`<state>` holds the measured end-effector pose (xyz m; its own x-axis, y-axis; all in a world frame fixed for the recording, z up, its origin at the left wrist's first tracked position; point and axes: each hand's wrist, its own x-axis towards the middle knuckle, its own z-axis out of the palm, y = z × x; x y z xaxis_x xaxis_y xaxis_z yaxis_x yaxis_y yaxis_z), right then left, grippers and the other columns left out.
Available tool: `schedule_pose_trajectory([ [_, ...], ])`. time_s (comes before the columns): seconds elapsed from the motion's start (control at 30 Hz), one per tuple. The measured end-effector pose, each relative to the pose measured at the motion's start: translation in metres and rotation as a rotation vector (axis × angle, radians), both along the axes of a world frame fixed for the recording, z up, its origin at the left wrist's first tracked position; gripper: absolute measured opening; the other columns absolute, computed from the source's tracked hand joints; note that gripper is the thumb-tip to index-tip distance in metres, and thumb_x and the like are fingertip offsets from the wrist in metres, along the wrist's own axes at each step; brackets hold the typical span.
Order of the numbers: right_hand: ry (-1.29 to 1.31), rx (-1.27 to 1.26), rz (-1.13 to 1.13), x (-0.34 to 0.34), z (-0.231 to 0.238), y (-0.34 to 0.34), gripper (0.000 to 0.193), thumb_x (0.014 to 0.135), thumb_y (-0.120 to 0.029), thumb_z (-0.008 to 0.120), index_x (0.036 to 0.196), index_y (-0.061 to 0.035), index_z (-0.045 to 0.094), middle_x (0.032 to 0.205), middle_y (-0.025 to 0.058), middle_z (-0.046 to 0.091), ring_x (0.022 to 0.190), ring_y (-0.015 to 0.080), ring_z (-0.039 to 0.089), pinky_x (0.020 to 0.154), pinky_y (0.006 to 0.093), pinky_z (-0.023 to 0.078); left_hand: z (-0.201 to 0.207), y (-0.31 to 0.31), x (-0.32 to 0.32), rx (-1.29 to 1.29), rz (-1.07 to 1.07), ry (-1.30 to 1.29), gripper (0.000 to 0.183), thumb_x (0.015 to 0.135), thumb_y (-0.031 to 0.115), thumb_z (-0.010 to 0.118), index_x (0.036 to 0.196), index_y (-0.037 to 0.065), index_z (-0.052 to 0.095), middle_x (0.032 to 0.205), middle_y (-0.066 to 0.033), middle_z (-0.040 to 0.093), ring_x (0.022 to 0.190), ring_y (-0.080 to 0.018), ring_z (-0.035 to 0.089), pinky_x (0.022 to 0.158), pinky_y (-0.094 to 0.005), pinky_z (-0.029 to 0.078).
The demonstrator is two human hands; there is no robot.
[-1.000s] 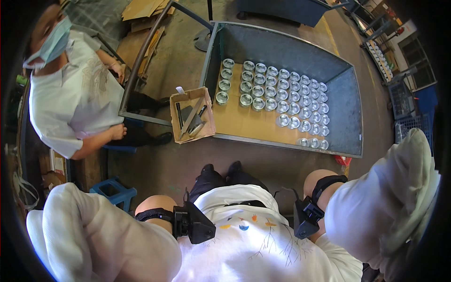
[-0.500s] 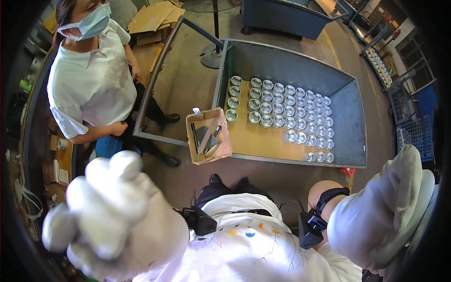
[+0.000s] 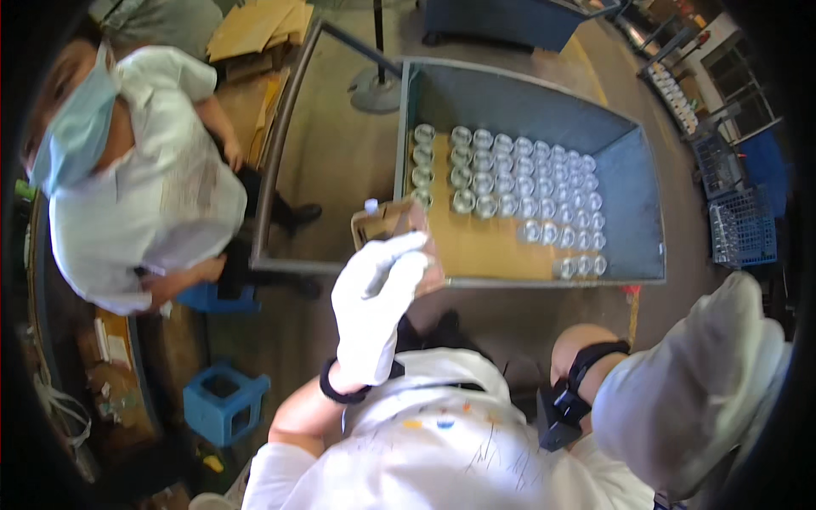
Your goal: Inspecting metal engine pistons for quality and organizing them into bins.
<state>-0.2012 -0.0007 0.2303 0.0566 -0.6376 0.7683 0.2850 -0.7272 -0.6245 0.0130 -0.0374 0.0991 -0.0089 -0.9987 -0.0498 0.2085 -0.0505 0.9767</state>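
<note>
My left hand (image 3: 378, 297), in a white glove, reaches forward over the near side of a small cardboard box (image 3: 435, 279). Its fingers are stretched out with gaps between them, and the fingertips overlap the box, whose contents are mostly hidden. Whether they touch it I cannot tell. The box sits at the left front corner of a grey metal cart (image 3: 544, 282). Rows of clear glass cups (image 3: 505, 184) stand on a brown sheet inside the cart. Close up at the right, my right hand (image 3: 688, 382), also white-gloved, is raised and blurred; its grip does not show.
A masked person in a white shirt (image 3: 144, 204) stands at the left. Below them is a blue stool (image 3: 225, 401). A bent metal handle (image 3: 276, 153) sticks out from the cart's left. Blue crates (image 3: 739, 225) stand at the right, and another cart (image 3: 501, 21) behind.
My left hand has swung from the lower left, near the camera, forward and right to the cardboard box. My right hand stays raised. The other person appears nearer and leans more.
</note>
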Motion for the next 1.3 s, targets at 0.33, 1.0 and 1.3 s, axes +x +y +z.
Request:
schedule_pose_trajectory([
  [0.33, 0.146, 0.389, -0.621, 0.015, -0.019, -0.023, 0.027, 0.091, -0.028, 0.063, 0.09, -0.0009, 0.061, 0.082, 0.0132, 0.06, 0.066, 0.0215, 0.055, 0.06, 0.031, 0.045, -0.08, -0.003, -0.009, 0.146, -0.255, -0.239, 0.023, 0.089, 0.015, 0.062, 0.107, 0.002, 0.07, 0.077, -0.0061, 0.062, 0.068, -0.013, 0.055, 0.065, -0.0263, 0.045],
  [1.0, 0.837, 1.493, -0.064, -0.15, -0.543, -0.24, 0.026, 0.087, -0.023, 0.064, 0.097, 0.0009, 0.067, 0.082, 0.0096, 0.067, 0.063, 0.0176, 0.063, 0.062, 0.0311, 0.05, -0.132, 0.036, 0.03, 0.801, 0.014, -0.323, 0.025, 0.09, 0.012, 0.056, 0.102, -0.006, 0.068, 0.079, -0.0094, 0.069, 0.071, -0.0159, 0.064, 0.073, -0.0281, 0.051],
  [1.3, 1.75, 1.133, -0.054, -0.158, -0.697, -0.292, 0.027, 0.082, -0.031, 0.062, 0.096, -0.0112, 0.073, 0.099, 0.0121, 0.071, 0.094, 0.0295, 0.067, 0.08, 0.0391, 0.053, -0.257, 0.219, 0.066, 1.471, 0.415, -0.388, 0.021, 0.091, 0.012, 0.059, 0.109, 0.003, 0.064, 0.083, -0.0087, 0.068, 0.068, -0.0159, 0.064, 0.062, -0.0295, 0.055],
])
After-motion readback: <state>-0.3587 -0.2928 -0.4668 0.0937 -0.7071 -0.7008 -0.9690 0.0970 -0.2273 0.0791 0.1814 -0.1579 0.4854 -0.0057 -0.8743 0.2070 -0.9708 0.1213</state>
